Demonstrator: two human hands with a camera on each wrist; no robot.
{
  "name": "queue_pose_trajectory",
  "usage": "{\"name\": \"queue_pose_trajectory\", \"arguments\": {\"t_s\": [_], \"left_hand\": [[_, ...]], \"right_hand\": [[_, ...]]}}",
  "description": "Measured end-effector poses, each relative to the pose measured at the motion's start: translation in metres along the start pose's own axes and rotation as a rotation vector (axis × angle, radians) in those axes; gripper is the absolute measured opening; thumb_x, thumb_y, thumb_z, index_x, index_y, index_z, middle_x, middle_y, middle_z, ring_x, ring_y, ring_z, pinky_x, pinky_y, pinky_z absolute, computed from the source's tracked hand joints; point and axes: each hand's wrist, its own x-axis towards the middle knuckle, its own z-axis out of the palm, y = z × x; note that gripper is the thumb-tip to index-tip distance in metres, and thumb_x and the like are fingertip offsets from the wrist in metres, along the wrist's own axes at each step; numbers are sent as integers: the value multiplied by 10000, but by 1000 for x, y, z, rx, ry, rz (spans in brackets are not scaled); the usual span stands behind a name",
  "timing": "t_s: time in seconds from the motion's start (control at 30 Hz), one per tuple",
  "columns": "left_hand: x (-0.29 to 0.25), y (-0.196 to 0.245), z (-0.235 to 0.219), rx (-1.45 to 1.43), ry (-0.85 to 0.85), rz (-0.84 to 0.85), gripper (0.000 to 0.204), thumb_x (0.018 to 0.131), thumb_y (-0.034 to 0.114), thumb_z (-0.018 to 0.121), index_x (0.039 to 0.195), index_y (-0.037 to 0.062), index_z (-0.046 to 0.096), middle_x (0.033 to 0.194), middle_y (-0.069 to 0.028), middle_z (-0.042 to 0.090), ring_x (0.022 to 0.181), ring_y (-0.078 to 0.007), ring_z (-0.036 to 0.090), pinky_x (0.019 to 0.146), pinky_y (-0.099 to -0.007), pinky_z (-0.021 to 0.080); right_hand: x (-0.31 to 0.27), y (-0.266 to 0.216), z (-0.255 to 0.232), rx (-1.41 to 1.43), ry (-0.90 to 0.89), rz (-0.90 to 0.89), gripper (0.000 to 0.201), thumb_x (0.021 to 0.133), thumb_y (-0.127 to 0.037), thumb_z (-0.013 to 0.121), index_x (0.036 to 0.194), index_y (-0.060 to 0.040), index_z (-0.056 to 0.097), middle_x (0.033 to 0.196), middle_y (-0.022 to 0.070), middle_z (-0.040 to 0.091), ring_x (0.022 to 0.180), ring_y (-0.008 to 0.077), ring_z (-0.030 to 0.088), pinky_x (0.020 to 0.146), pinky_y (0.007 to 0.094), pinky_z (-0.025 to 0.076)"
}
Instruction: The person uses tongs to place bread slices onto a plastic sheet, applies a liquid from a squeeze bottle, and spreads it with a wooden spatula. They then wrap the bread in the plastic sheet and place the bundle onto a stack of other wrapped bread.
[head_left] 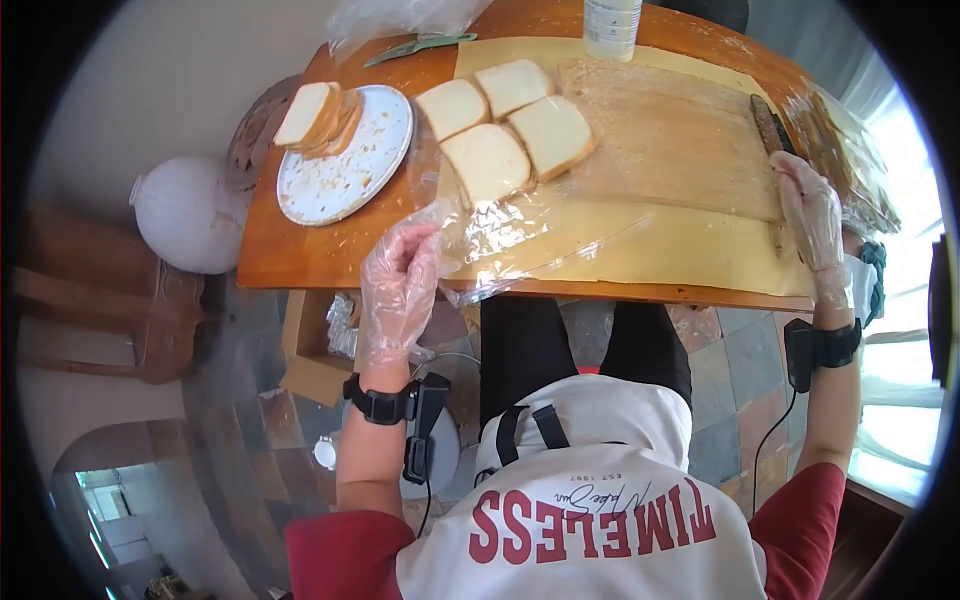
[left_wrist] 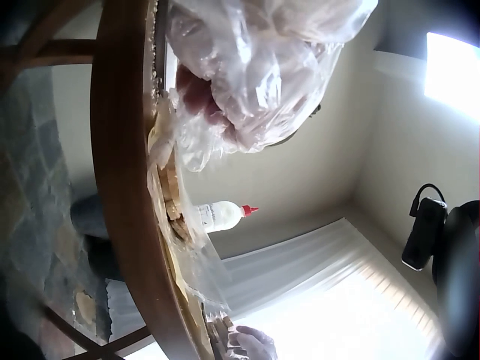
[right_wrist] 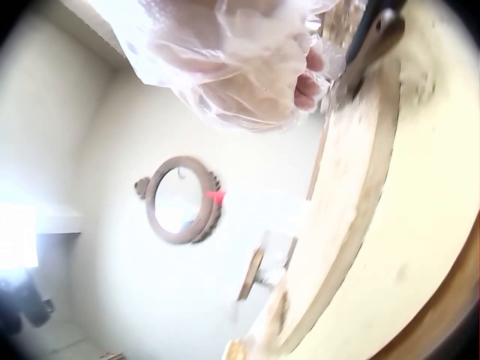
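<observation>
My left hand [head_left: 402, 275], in a clear plastic glove, pinches the near left corner of a clear plastic sheet [head_left: 500, 245]. Several white bread slices [head_left: 487, 163] lie flat in a two-by-two group beside and over this sheet. At the far right my gloved right hand [head_left: 812, 215] has its fingers curled at a knife [head_left: 766, 122] along the wooden board's right edge. The knife [right_wrist: 375, 45] shows brown and dark beside those fingertips in the right wrist view; the glove partly hides the grip. The left wrist view has the left hand [left_wrist: 247, 75] at the table edge.
A white plate [head_left: 375, 150] with crumbs carries stacked bread slices [head_left: 310, 118] at left. The wooden board [head_left: 680, 140] lies on yellow paper [head_left: 640, 245]. A white bottle [head_left: 612, 28] and a green-handled tool [head_left: 420, 47] stand or lie at the back; plastic packaging [head_left: 850, 170] is at right.
</observation>
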Motion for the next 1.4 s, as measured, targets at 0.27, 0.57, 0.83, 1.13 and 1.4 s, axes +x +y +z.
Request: {"name": "queue_pose_trajectory", "arguments": {"t_s": [0.27,0.57,0.83,1.13,1.4], "left_hand": [[26,14,-25,792,-174,549,531,706,-10,624,1218,118,571,1305,-178,495,1187,-392,453,1017,-501,326],[18,21,-30,928,-536,504,699,644,1,620,1320,126,491,1447,-161,382,1381,-379,291,1133,-566,147],[14,4,-23,804,-468,600,325,808,100,621,1133,106,626,1206,-91,608,1248,-338,472,1110,-542,220],[28,21,-9,130,-147,-67,164,921,140,547,876,7,633,783,-124,665,701,-246,626,767,-361,488],[32,17,-5,880,109,571,403,804,167,681,1174,39,583,955,-116,604,884,-281,568,840,-433,421]], "right_hand": [[40,-110,40,2,-222,-567,544,722,-21,675,1235,-187,602,1224,116,585,1088,325,564,906,410,488],[53,-135,64,49,-192,-854,456,727,-139,732,1172,-177,641,1223,115,582,1080,313,569,902,398,482],[60,-138,66,406,-288,-655,190,860,-200,630,981,-65,685,1112,150,623,1007,327,587,868,372,493],[61,-145,74,669,-388,-106,202,853,-183,583,831,-1,668,848,140,648,734,235,606,706,340,483],[69,-157,69,742,-564,125,170,827,-170,591,802,-21,668,762,112,642,675,147,602,619,326,497]]}}
